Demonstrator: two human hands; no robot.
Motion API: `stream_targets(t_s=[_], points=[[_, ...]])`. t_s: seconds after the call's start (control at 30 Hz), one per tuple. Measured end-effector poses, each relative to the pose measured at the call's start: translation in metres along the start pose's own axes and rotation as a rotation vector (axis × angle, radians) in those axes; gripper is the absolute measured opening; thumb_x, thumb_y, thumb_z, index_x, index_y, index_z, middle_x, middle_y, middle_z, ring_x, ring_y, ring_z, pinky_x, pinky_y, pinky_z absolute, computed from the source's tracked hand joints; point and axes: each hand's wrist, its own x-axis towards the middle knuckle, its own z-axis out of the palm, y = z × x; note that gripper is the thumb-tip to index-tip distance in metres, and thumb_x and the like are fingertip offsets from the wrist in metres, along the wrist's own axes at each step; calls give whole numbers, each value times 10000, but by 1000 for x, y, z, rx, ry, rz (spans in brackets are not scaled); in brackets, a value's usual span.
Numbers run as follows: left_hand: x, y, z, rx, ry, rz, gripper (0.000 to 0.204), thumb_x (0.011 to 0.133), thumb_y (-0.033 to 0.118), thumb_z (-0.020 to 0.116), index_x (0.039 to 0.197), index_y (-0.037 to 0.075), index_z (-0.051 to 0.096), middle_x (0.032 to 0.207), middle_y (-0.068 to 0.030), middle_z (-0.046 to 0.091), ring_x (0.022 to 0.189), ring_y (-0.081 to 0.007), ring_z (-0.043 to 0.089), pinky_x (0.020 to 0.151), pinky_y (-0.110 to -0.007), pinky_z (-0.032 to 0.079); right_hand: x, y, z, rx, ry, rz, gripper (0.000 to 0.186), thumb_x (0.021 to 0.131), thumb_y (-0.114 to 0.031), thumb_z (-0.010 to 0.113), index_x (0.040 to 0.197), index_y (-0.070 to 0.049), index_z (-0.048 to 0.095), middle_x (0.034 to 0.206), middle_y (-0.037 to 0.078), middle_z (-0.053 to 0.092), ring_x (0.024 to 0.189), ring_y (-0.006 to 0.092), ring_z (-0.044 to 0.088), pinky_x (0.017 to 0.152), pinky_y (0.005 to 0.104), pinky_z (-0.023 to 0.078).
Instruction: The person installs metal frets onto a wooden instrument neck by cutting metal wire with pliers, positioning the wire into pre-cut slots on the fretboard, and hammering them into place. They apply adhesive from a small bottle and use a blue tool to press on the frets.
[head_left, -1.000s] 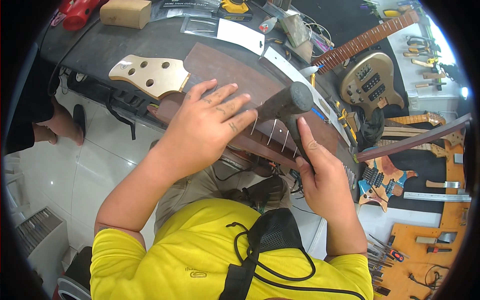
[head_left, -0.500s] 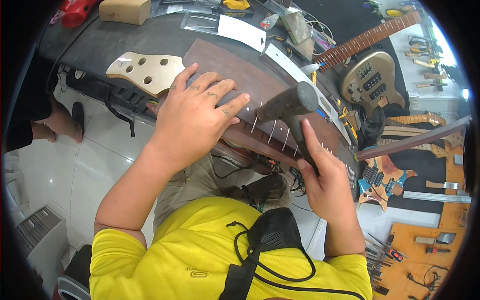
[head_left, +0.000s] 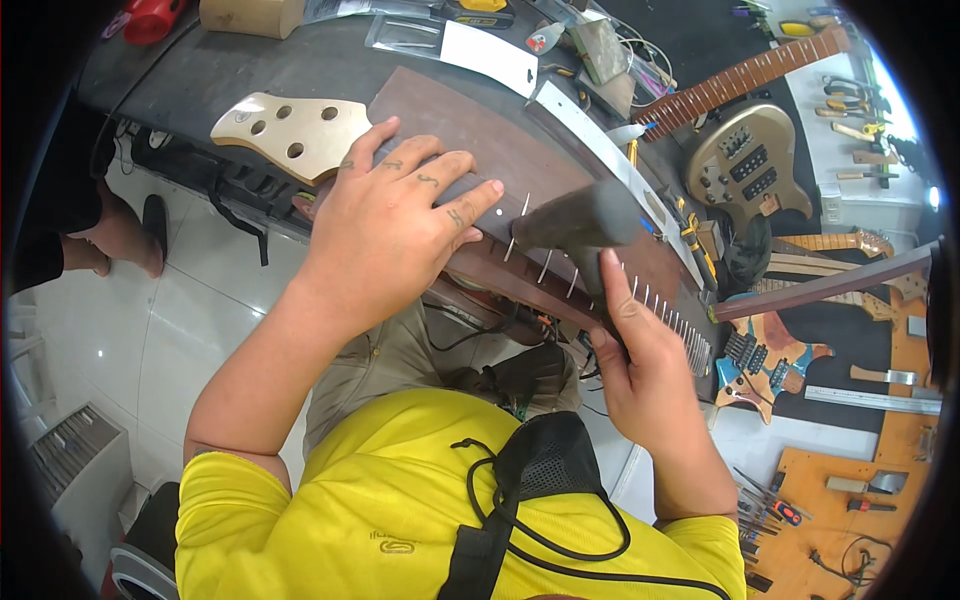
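Note:
My left hand [head_left: 390,230] grips the guitar neck [head_left: 468,196] beside its pale headstock [head_left: 262,128] with four holes, fingers curled over the fretboard. My right hand [head_left: 640,360] holds a dark mallet [head_left: 590,218] by the handle, its head over a thin silver fret wire [head_left: 521,218] that lies across the fretboard. More fret pieces [head_left: 660,310] stand in a row toward the right. A flat brown board [head_left: 450,120] lies behind the neck; beyond it is a long metal bar [head_left: 600,140].
Another person's bare leg [head_left: 125,240] is at the left. The dark bench [head_left: 210,80] holds a wooden block [head_left: 250,15], a red tool [head_left: 150,20] and packets. Guitars [head_left: 740,160], a long curved wooden piece [head_left: 830,280] and tool boards [head_left: 840,470] are at the right. A grey bin [head_left: 80,470] sits lower left.
My left hand has slid toward the headstock and away from the mallet, its fingers now more curled over the neck. The mallet head and my right hand have shifted slightly lower in the picture.

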Motion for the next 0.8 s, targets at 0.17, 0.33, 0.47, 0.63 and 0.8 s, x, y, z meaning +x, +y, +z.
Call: stream_targets(t_s=[0.17, 0.33, 0.47, 0.63, 0.8], points=[[-1, -1, -1, -12, -19, -4, 485, 830, 230, 862, 1310, 221, 789, 1287, -37, 720, 1249, -303, 640, 1185, -577, 409, -5, 6, 1, -3, 211, -145, 810, 926, 99, 683, 1678, -92, 449, 973, 193, 659, 827, 397, 662, 784, 410, 564], [-2, -2, -1, -10, -16, -9, 485, 833, 231, 860, 1312, 222, 791, 1290, -40, 717, 1255, -301, 638, 1191, -576, 401, -1, 2, 4, -53, 43, -61, 783, 910, 111, 696, 1646, -72, 498, 902, 168, 625, 752, 364, 620, 722, 386, 553], [-1, -2, 0, -20, -15, -1, 481, 835, 231, 860, 1312, 223, 792, 1285, -45, 716, 1254, -302, 637, 1199, -574, 390, -3, 6, 3, -8, 188, -165, 785, 925, 88, 691, 1661, -87, 479, 913, 173, 628, 756, 373, 627, 727, 399, 560], [-3, -2, 0, -13, -5, -6, 479, 838, 229, 860, 1312, 225, 789, 1277, -45, 715, 1252, -303, 637, 1200, -571, 389, -6, 2, -1, -32, 39, -25, 767, 941, 78, 693, 1658, -105, 488, 909, 186, 627, 778, 384, 635, 761, 407, 561], [0, -1, 0, -27, -7, 2, 477, 836, 230, 862, 1307, 226, 789, 1280, -41, 714, 1255, -298, 638, 1200, -571, 390, -3, 4, 4, 24, 258, -125, 775, 941, 72, 693, 1663, -116, 483, 901, 182, 613, 786, 399, 627, 765, 427, 548]])
